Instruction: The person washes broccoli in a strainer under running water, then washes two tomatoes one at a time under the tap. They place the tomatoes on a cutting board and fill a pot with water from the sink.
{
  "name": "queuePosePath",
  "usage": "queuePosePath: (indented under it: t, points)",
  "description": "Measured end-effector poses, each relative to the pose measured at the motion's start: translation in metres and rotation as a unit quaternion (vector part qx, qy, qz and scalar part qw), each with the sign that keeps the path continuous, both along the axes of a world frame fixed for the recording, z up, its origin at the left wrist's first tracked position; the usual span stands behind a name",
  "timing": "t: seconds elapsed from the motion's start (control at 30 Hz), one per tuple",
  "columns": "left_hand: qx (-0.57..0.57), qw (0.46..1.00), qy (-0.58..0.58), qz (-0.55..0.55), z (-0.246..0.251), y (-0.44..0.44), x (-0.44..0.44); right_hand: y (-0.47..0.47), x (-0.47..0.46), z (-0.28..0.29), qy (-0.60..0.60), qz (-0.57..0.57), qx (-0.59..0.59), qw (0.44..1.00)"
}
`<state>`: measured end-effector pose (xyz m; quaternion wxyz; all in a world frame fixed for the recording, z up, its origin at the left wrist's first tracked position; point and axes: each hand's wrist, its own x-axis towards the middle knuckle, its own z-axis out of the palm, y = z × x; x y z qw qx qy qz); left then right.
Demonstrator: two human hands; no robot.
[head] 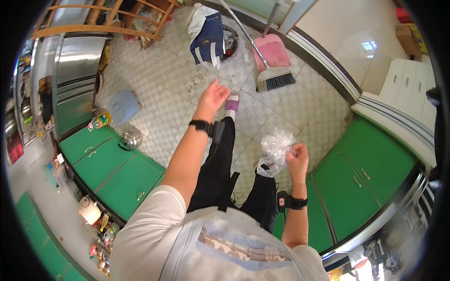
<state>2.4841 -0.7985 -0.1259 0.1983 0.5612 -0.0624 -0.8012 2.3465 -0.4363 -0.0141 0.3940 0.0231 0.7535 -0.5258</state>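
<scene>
My left hand [214, 96] reaches forward over the tiled floor, fingers apart, holding nothing. Low on the right, my right hand [298, 158] pinches a crumpled clear plastic bag [277, 147], which hangs beside my leg. Beyond my left hand stands a round trash bin [232, 44] with a liner and some waste in it. A dark blue bag with white straps [209, 40] leans over the bin's left side. Right of the bin, a broom [276, 78] with dark bristles rests in front of a pink dustpan [272, 51].
Green cabinets [372, 168] flank the right side, with more green cabinets [119, 172] on the left. A blue round stool [123, 106], an oil bottle [99, 121] and a metal kettle [132, 139] are at the left. A wooden rack [102, 30] stands at the upper left.
</scene>
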Motion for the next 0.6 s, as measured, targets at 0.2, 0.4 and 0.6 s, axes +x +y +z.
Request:
queuePosePath:
  t: [0.2, 0.4, 0.6]
  points:
    - [0.094, 0.980, -0.085, 0.153, -0.132, -0.116, -0.040, -0.108, 0.005, -0.036, -0.072, -0.006, -0.019, 0.997]
    - [0.082, 0.963, 0.117, 0.227, -0.155, -0.158, -0.013, -0.223, -0.029, -0.079, 0.037, 0.086, 0.092, 0.991]
    - [0.061, 0.882, 0.291, 0.367, -0.039, -0.207, 0.109, -0.350, -0.071, -0.130, 0.144, 0.130, -0.045, 0.980]
